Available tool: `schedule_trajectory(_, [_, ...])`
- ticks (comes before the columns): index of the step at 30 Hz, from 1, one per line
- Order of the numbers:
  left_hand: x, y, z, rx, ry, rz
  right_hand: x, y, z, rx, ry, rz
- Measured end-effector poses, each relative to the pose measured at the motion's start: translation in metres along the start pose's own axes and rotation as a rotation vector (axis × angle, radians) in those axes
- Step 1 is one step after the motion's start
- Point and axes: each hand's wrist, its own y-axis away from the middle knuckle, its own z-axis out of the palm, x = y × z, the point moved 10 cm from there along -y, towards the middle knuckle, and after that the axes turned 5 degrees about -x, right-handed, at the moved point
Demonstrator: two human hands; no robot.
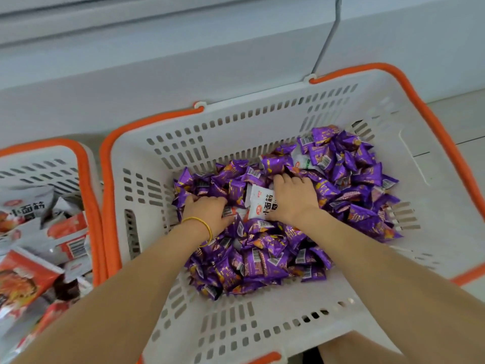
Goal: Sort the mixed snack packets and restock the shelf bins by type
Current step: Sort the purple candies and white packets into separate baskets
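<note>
Snack packets (262, 261) cover the bottom of the white, orange-rimmed basket (236, 127). Nearly all are purple packets (354, 179), and both hands are sunk into the heap. A white packet (262, 203) with dark lettering lies face up between the hands. Its lower right part sits under the thumb side of the right hand (294, 198), and its left edge is just beside the left hand (207, 208).

The right fingers (280, 178) bend over the purple ones beyond the white packet. The left fingers (190, 199) curl down into the pile on its far left. Both sets of tips are hidden among the wrappers, so I cannot tell whether either hand is clamped on anything or only pressing. A second white packet (301, 162) peeks out just beyond the right fingers, half covered. Well to the left of the left fingers stands a second basket (39, 166) holding red-and-white packets (65, 232), seemingly where this type goes.

The step in hand looks like fishing the stray white ones out of the purple. The likeliest slip is a purple packet coming up with the white one, since they overlap at its edges and the wrappers look slick. That would put the wrong type in the neighbouring basket. Stirring the heap could also bury the half-covered white packet beyond the right fingers. A loosely held packet could drop between the two basket rims on the way across.
</note>
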Motion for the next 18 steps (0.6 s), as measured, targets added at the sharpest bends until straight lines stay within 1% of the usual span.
schedule_trajectory(2, [-0.001,-0.001,0.002,0.029,0.051,-0.004,0.007,-0.002,0.003,-0.024,-0.022,0.023])
schedule_trajectory(6, [0.005,0.0,0.012,-0.006,0.25,-0.026,0.01,0.004,0.01,-0.129,-0.088,0.015])
schedule_trajectory(8, [0.009,-0.001,0.011,0.013,0.285,-0.033,0.02,0.01,0.003,-0.122,-0.183,0.055])
schedule_trajectory(9, [0.011,-0.002,0.009,0.027,0.288,-0.034,0.031,0.014,-0.004,-0.072,-0.281,0.102])
schedule_trajectory(11, [0.017,-0.004,0.007,0.012,0.277,-0.026,0.057,0.025,-0.02,0.086,-0.562,0.195])
schedule_trajectory(14, [0.034,-0.007,0.014,-0.086,0.211,-0.011,0.077,0.041,-0.027,0.234,-1.022,0.192])
schedule_trajectory(16, [0.046,-0.009,0.02,-0.129,0.228,0.002,0.079,0.049,-0.033,0.313,-1.187,0.176])
schedule_trajectory(18, [0.053,-0.01,0.022,-0.137,0.278,0.007,0.079,0.052,-0.038,0.356,-1.253,0.175])
